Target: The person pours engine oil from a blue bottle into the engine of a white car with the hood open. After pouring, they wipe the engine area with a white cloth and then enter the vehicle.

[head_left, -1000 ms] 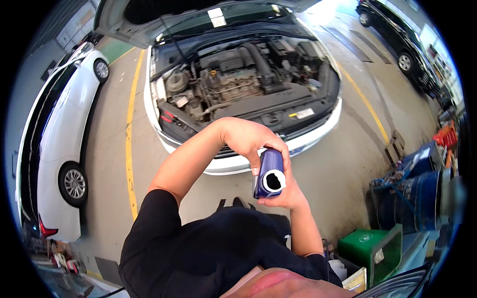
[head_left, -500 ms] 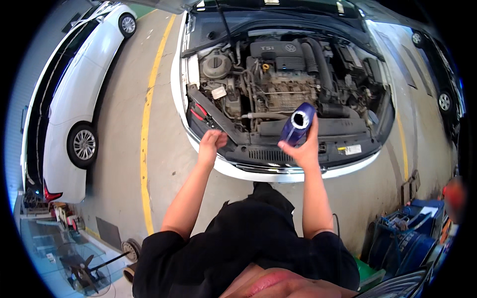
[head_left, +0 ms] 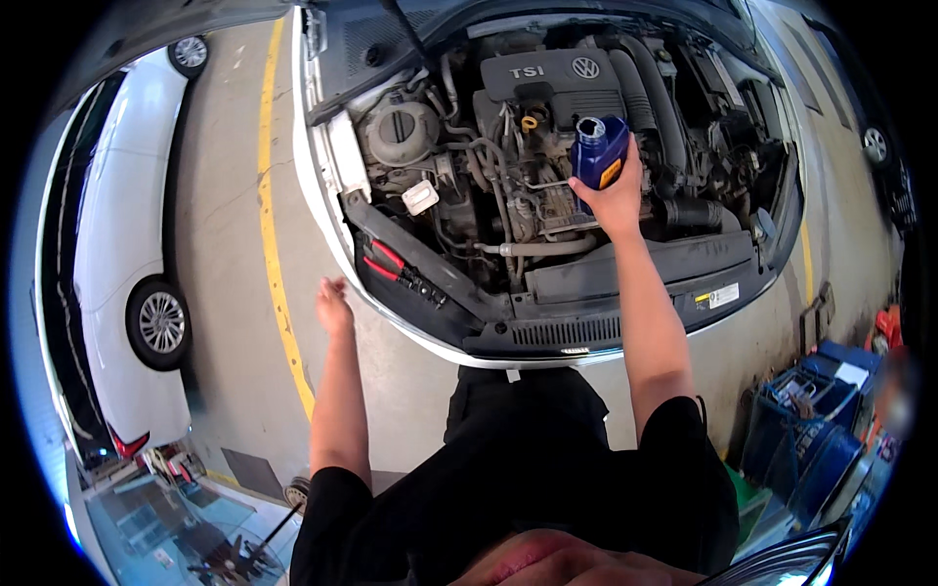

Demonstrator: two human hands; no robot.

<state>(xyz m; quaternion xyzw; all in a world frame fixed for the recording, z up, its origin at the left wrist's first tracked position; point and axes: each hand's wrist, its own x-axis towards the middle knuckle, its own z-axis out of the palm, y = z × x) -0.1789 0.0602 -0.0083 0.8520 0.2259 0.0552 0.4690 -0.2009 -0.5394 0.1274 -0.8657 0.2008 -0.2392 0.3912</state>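
Across the upper middle of the view, a white car [head_left: 344,158] stands with its engine bay [head_left: 640,270] exposed in front of the person. A second white car [head_left: 139,195] is parked well apart to the left, beyond a yellow floor line [head_left: 271,234]. Low on the right stands a blue drum [head_left: 826,464]. Towards the far side of the bay sits a black engine cover [head_left: 557,83], with a ribbed hose [head_left: 664,109] beside its right edge.

The right hand [head_left: 618,200] reaches over the bay, its grip closed around the body of a dark blue bottle [head_left: 591,168], thumb on the left, fingers on the right. The bottle is just on the near side of the cover, its open mouth [head_left: 591,128] upward; its long axis looks near upright, though the lean is hard to judge from above.

The left hand [head_left: 334,305] is well apart, outside the car's front corner; its grip is loosely curled, and whether it pinches anything cannot be told. Red-handled pliers [head_left: 387,257] lie in the bay's left front corner. Just left of the bottle's mouth shows a small yellow loop [head_left: 529,123].
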